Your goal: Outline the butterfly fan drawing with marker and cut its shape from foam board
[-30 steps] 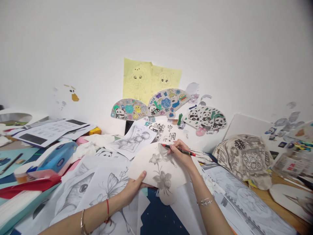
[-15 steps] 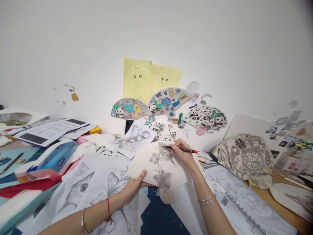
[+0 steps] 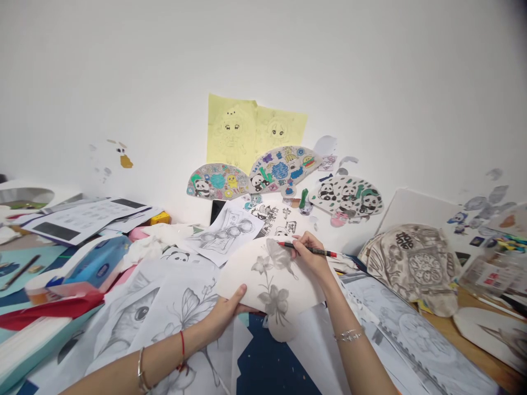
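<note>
A white fan-shaped card (image 3: 242, 266) with grey flowers and a butterfly is tilted above the papers. My left hand (image 3: 229, 311) grips its lower left edge, thumb on top and the other fingers hidden underneath. Pinched in my right hand (image 3: 308, 252) is a black and red brush pen (image 3: 319, 251), its tip pointing left at the butterfly's upper wing. Whether the tip touches the card is too small to tell. Under my left arm lies a sheet with a butterfly drawing (image 3: 191, 307).
Decorated panda fans (image 3: 348, 197) and yellow sketches (image 3: 231, 131) are on the wall. A blue tissue pack (image 3: 101, 263) and printed sheets (image 3: 82, 219) lie left. Patterned brown fans (image 3: 411, 263) and a spiral sketchbook (image 3: 428, 340) are at the right.
My right hand and the brush pen have shifted slightly right, and the tip has moved along the wing. The butterfly's wing looks more filled with grey. My left hand keeps its hold.
</note>
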### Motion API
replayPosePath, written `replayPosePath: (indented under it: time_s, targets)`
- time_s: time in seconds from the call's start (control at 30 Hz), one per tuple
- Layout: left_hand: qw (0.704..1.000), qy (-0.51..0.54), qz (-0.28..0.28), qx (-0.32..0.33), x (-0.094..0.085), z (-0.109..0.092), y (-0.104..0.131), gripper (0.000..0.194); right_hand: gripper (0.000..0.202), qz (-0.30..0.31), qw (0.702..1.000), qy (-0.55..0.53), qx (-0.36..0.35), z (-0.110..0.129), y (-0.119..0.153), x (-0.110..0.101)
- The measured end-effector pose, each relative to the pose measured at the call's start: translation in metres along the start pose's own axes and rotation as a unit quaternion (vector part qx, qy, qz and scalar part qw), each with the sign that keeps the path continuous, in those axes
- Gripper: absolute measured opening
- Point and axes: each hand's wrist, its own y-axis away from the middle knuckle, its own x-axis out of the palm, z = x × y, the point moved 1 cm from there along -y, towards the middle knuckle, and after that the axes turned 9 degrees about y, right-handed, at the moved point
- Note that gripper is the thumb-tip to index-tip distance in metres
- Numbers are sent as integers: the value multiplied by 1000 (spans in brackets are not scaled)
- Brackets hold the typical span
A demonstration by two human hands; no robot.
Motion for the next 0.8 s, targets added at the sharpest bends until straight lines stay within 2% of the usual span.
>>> replayPosePath:
  time_s: [0.13, 0.23, 0.33, 0.5, 0.6, 0.7, 0.8]
  targets:
    - [999, 29, 30, 0, -3, 1, -2, 47, 28, 24, 1000, 13, 3, 0, 0, -2]
    - [999, 37, 38, 1, -6, 2, -4, 48, 23, -11, 1000, 5, 20, -2, 0, -4]
    - [999, 33, 29, -1, -7, 3, -5, 51, 21, -39, 999, -8, 32, -6, -2, -8]
    - [999, 30, 9, 4, -6, 2, -3, 58, 26, -26, 999, -6, 25, -13, -1, -7]
    - [1000, 9, -2, -8, -2, -2, 0, 56, 27, -29, 999, -14, 29, -17, 0, -6]
    - [999, -17, -24, -28, -1, -3, 2, 57, 28, -6, 999, -11, 33, -21, 2, -4]
    - [999, -16, -23, -28, -4, -1, -1, 60, 28, -29, 999, -5, 38, -23, 2, -5]
